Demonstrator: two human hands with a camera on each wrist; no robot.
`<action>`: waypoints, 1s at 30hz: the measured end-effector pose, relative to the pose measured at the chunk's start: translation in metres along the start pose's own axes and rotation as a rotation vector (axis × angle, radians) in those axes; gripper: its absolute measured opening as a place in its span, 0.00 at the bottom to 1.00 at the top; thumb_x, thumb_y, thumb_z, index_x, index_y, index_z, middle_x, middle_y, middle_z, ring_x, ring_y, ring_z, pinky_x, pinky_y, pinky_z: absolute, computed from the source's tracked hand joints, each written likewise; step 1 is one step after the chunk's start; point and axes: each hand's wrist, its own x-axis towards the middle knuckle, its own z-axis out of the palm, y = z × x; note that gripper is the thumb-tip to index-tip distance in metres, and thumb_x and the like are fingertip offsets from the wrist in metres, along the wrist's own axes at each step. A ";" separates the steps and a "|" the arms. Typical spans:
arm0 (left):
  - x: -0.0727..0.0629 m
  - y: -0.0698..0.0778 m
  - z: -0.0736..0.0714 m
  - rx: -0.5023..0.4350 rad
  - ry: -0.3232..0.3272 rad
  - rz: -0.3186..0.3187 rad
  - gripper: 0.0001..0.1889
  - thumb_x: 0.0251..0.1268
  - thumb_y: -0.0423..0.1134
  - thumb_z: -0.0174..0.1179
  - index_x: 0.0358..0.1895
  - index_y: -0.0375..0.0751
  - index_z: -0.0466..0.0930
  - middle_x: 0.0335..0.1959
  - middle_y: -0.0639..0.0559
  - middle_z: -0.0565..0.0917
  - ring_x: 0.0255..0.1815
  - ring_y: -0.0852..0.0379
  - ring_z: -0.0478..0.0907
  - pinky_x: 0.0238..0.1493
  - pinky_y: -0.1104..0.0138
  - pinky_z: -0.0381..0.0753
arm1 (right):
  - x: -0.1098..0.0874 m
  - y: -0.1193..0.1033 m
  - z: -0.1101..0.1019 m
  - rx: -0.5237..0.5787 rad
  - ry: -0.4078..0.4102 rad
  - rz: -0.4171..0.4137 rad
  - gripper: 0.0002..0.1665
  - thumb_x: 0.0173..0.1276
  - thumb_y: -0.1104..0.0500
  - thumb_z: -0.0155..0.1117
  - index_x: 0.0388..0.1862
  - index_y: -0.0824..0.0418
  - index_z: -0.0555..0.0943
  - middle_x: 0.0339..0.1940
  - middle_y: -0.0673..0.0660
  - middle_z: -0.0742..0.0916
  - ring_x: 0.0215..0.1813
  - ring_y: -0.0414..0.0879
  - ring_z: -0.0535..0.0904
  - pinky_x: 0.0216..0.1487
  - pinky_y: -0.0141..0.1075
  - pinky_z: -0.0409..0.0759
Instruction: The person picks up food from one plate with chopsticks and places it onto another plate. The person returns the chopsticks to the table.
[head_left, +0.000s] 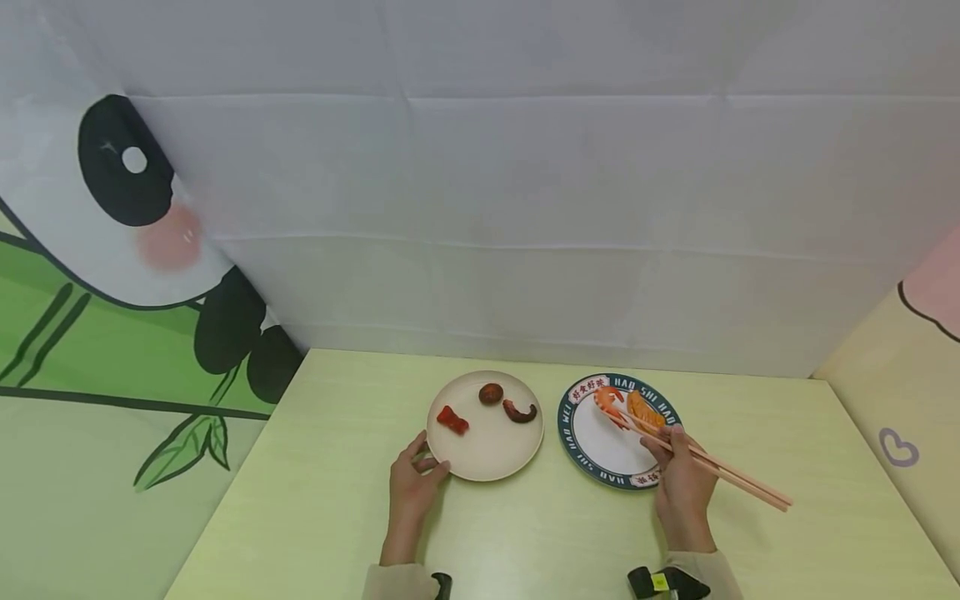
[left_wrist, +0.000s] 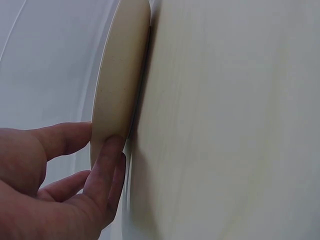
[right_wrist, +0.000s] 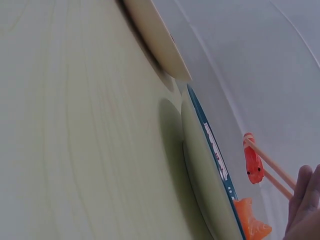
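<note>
My right hand [head_left: 684, 483] holds a pair of wooden chopsticks [head_left: 742, 482]. Their tips meet an orange-and-white shrimp [head_left: 606, 400], which in the right wrist view hangs above the blue-rimmed plate [head_left: 573, 446]. On that plate lies a ridged orange piece [head_left: 643, 408], partly behind the chopsticks and fingers. At the left, my left hand [head_left: 414, 483] grips the edge of a cream plate [head_left: 483, 462], its fingers against the outer side in the left wrist view. That plate carries a red bone-shaped piece [head_left: 453, 420], a round brown piece [head_left: 491, 393] and a dark curved piece [head_left: 519, 412].
Both plates stand side by side on a pale yellow-green table [head_left: 315, 500], a narrow gap between them. Behind the table's far edge hangs a creased pale cloth [head_left: 525, 208]. Printed cartoon panels flank it, with a leaf [head_left: 180, 450] at the left and a heart [head_left: 897, 447] at the right.
</note>
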 end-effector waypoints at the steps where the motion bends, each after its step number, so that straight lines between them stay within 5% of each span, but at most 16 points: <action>1: 0.000 0.000 0.000 0.003 0.000 0.000 0.37 0.60 0.21 0.69 0.74 0.20 0.67 0.62 0.29 0.79 0.49 0.42 0.87 0.40 0.75 0.77 | 0.000 0.000 0.000 -0.001 0.001 -0.002 0.13 0.81 0.61 0.60 0.41 0.63 0.90 0.33 0.53 0.91 0.27 0.44 0.90 0.37 0.31 0.87; 9: -0.001 0.000 -0.001 0.011 0.002 0.005 0.37 0.59 0.22 0.69 0.74 0.20 0.68 0.61 0.28 0.80 0.49 0.41 0.87 0.41 0.75 0.76 | 0.002 0.001 0.002 -0.042 0.000 -0.024 0.14 0.81 0.61 0.59 0.37 0.57 0.90 0.33 0.52 0.90 0.28 0.42 0.91 0.38 0.31 0.86; 18: -0.002 -0.002 0.001 0.020 0.021 0.021 0.36 0.58 0.22 0.69 0.72 0.20 0.70 0.60 0.29 0.81 0.46 0.47 0.88 0.42 0.73 0.77 | 0.003 0.001 0.004 -0.064 -0.001 -0.029 0.13 0.82 0.60 0.59 0.41 0.62 0.89 0.33 0.51 0.90 0.29 0.41 0.91 0.39 0.30 0.86; 23: -0.001 0.000 -0.001 0.019 0.001 0.006 0.37 0.59 0.22 0.69 0.74 0.20 0.68 0.62 0.28 0.80 0.49 0.41 0.87 0.42 0.74 0.77 | 0.005 0.001 0.004 -0.109 0.010 -0.033 0.13 0.82 0.59 0.59 0.41 0.58 0.89 0.33 0.49 0.90 0.30 0.40 0.91 0.40 0.30 0.86; 30: 0.000 0.002 0.000 0.013 0.001 -0.008 0.37 0.60 0.22 0.69 0.74 0.21 0.68 0.62 0.29 0.80 0.50 0.41 0.87 0.41 0.75 0.77 | 0.007 0.002 0.006 -0.163 0.022 -0.051 0.13 0.83 0.59 0.57 0.49 0.66 0.86 0.32 0.48 0.90 0.29 0.39 0.91 0.40 0.29 0.85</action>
